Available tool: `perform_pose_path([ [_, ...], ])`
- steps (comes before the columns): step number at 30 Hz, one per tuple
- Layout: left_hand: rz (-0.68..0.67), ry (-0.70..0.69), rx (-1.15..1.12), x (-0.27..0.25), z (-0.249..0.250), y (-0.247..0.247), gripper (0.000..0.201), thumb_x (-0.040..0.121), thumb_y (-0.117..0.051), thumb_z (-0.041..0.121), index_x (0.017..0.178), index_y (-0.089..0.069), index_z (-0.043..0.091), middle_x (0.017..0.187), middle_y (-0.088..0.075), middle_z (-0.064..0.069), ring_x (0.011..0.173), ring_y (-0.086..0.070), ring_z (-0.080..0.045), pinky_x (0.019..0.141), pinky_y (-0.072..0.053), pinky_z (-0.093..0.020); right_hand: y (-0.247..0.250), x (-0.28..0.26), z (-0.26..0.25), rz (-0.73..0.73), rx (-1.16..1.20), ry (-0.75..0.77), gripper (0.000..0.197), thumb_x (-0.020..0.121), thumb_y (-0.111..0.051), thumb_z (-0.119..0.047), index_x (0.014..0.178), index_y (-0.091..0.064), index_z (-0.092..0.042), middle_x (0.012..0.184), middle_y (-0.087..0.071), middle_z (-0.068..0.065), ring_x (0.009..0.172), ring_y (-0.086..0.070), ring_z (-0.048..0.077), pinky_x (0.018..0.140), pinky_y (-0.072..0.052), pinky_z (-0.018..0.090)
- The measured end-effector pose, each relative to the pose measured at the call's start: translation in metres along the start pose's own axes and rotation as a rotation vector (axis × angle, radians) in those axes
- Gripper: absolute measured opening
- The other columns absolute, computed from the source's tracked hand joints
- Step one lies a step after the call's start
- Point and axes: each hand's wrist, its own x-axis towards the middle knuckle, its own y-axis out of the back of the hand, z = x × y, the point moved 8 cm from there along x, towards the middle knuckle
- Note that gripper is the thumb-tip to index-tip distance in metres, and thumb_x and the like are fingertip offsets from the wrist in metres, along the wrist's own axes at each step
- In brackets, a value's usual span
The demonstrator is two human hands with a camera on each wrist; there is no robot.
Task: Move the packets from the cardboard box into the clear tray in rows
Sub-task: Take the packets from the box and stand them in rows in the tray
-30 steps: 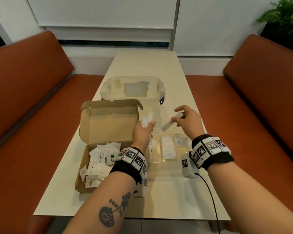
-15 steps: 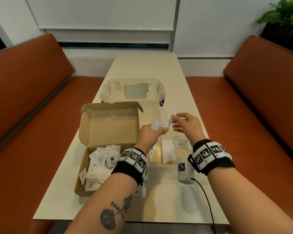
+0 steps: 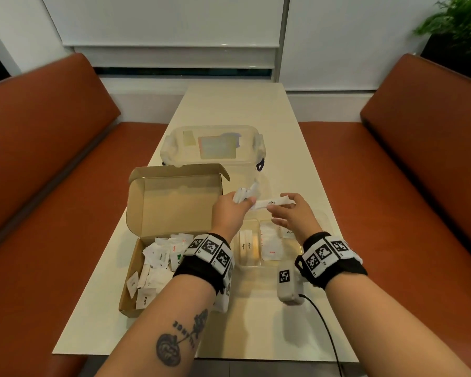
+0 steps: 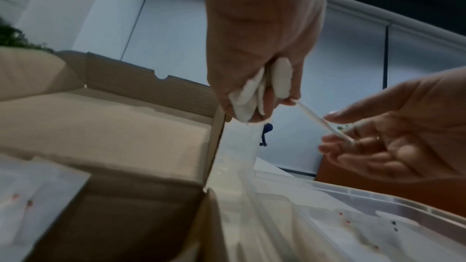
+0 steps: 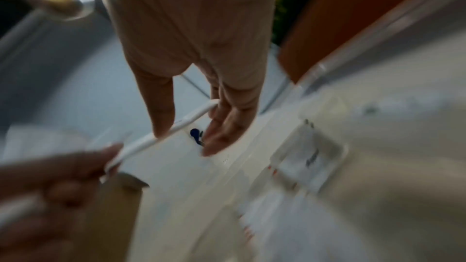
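Counting: one cardboard box [image 3: 172, 210] sitting open, many loose packets [image 3: 158, 265] lying inside, too jumbled to count. One clear tray [image 3: 297, 250]: two sugar sticks [image 3: 245, 245] lying at left, packet stack at middle, exact number unclear. One lidded container [image 3: 212, 145] standing far. One desk [image 3: 256, 322]. Two benches [image 3: 38, 159].

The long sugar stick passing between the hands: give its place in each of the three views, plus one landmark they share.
Head: sugar stick at centre, between left hand and right hand.
Left wrist: right of centre, slanting down toward the right hand.
Right wrist: centre-left, diagonal.
Shared landmark: blue latch on the clear tub.
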Motion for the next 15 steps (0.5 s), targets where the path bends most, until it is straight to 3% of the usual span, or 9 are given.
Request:
perform_pose_path([
  [2,-0.031,-0.036,0.059,0.001,0.004,0.001,0.020,0.087,-0.066,0.023,0.073,-0.060,0.009,0.067,-0.052,-0.001,0.063,-0.045,-0.015,0.055,-0.033,-0.025,0.001,-0.001,-0.010,0.023,-0.313,0.118,0.046,0.081,-0.072,-0.014,0.123,-0.051,-0.011,0.109,-0.058,0.010,0.096,-0.058,0.019,0.084,-0.053,0.035],
  [5,-0.082,-0.106,0.174,0.002,0.012,-0.001,0.023,0.089,-0.064,0.024,0.069,-0.056,0.014,0.064,-0.051,0.002,0.062,-0.045,-0.015,0.055,-0.032,-0.028,-0.005,-0.003,-0.026,0.034,-0.762,0.309,0.051,0.082,-0.071,-0.027,0.129,-0.054,-0.020,0.129,-0.053,0.002,0.121,-0.047,0.018,0.105,-0.038,0.040],
  [8,-0.109,-0.163,0.251,0.002,0.017,-0.005,0.030,0.089,-0.064,0.026,0.064,-0.050,0.019,0.060,-0.046,0.006,0.058,-0.042,-0.012,0.054,-0.029,-0.028,-0.019,-0.005,-0.026,-0.089,-0.927,0.334,0.037,0.086,-0.065,-0.029,0.122,-0.062,-0.023,0.128,-0.061,-0.002,0.124,-0.050,0.017,0.107,-0.034,0.040],
  [10,-0.095,-0.159,0.199,0.002,0.015,-0.005,0.026,0.088,-0.065,0.026,0.067,-0.054,0.017,0.061,-0.048,0.006,0.059,-0.044,-0.012,0.055,-0.030,-0.028,-0.020,-0.005,-0.026,-0.111,-0.893,0.330,0.028,0.087,-0.065,-0.028,0.114,-0.068,-0.019,0.116,-0.067,-0.002,0.113,-0.057,0.014,0.101,-0.038,0.032],
  [12,-0.062,-0.136,0.116,0.003,0.010,-0.002,0.021,0.088,-0.066,0.027,0.072,-0.057,0.017,0.062,-0.051,0.006,0.059,-0.045,-0.010,0.055,-0.033,-0.025,-0.017,-0.005,-0.028,-0.092,-0.767,0.331,0.022,0.085,-0.068,-0.024,0.105,-0.072,-0.015,0.101,-0.072,-0.001,0.092,-0.062,0.010,0.084,-0.042,0.021],
  [15,-0.056,-0.097,0.050,0.002,0.001,-0.002,0.029,0.085,-0.070,0.033,0.064,-0.054,0.020,0.059,-0.048,0.009,0.054,-0.043,-0.005,0.049,-0.032,-0.015,-0.010,-0.005,-0.032,-0.039,-0.527,0.323,0.005,0.082,-0.072,-0.016,0.086,-0.071,-0.014,0.076,-0.069,0.000,0.067,-0.062,0.008,0.065,-0.049,0.016],
])
